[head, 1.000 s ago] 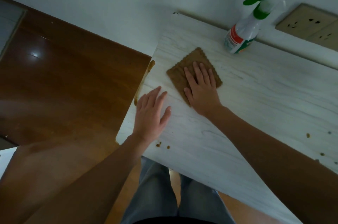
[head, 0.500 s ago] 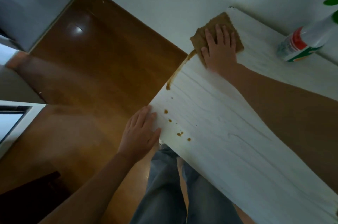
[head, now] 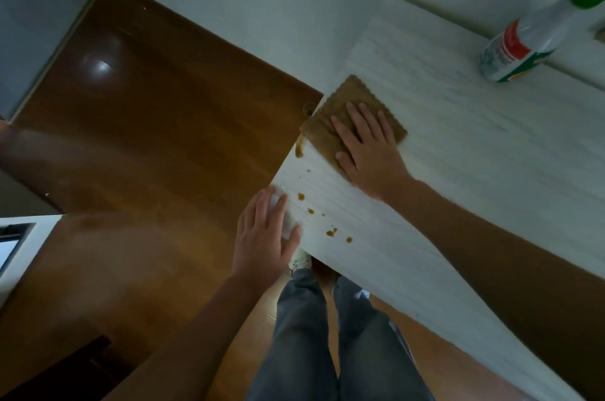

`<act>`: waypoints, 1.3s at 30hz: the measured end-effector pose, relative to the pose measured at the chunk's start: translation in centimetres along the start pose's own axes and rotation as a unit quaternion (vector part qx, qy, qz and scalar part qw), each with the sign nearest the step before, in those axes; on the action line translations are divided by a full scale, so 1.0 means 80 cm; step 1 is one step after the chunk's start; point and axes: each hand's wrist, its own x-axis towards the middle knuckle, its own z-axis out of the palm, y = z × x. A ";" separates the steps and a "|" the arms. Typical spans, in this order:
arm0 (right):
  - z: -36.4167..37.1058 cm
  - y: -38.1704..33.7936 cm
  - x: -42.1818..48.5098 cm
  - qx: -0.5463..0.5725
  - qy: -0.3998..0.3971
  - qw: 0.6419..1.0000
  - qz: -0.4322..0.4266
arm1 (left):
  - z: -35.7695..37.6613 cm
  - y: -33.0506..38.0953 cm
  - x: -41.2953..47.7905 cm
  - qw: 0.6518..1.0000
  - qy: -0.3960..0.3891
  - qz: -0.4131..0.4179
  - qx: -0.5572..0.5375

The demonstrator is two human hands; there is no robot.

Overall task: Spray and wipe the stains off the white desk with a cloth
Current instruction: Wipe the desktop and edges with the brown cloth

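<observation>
A brown cloth (head: 337,109) lies flat at the left edge of the white desk (head: 458,145). My right hand (head: 366,148) presses on the cloth with straight, spread fingers. A brown stain (head: 299,148) runs down the desk's edge just left of the cloth. Several small brown drops (head: 331,232) dot the near corner. My left hand (head: 265,237) rests on that near left corner, fingers relaxed over the edge. A spray bottle (head: 520,47) with a green trigger stands at the back right by the wall.
A brown wooden floor (head: 157,145) spreads out to the left of the desk. The white wall (head: 294,1) runs behind the desk. My legs in grey jeans (head: 327,335) stand under the front edge.
My right hand has dragged the cloth back from the far corner toward me along the left edge, wiping off much of the long edge stain. My left hand stays on the near corner.
</observation>
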 end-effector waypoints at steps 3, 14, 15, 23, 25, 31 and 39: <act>0.007 0.001 -0.038 0.022 0.014 0.999 0.046 | 0.002 -0.002 0.003 0.999 0.014 0.021 0.019; -0.022 0.040 0.091 0.032 0.048 0.976 0.211 | 0.011 -0.016 0.007 0.996 0.033 0.061 0.054; -0.023 0.031 0.112 0.028 0.043 0.971 0.233 | 0.011 -0.016 0.007 0.996 0.034 0.060 0.057; 0.003 -0.054 0.039 -0.019 -0.002 1.000 0.018 | 0.008 -0.012 0.001 0.996 0.027 0.058 0.058; 0.017 -0.058 -0.007 -0.032 -0.021 0.999 -0.036 | 0.007 -0.012 0.000 0.996 0.024 0.061 0.053; 0.016 -0.011 -0.075 -0.031 -0.056 0.996 -0.067 | 0.002 -0.010 0.001 0.996 0.017 0.066 0.060; 0.004 -0.052 0.027 0.001 0.007 0.997 0.079 | 0.009 -0.009 -0.013 0.995 0.035 0.083 0.052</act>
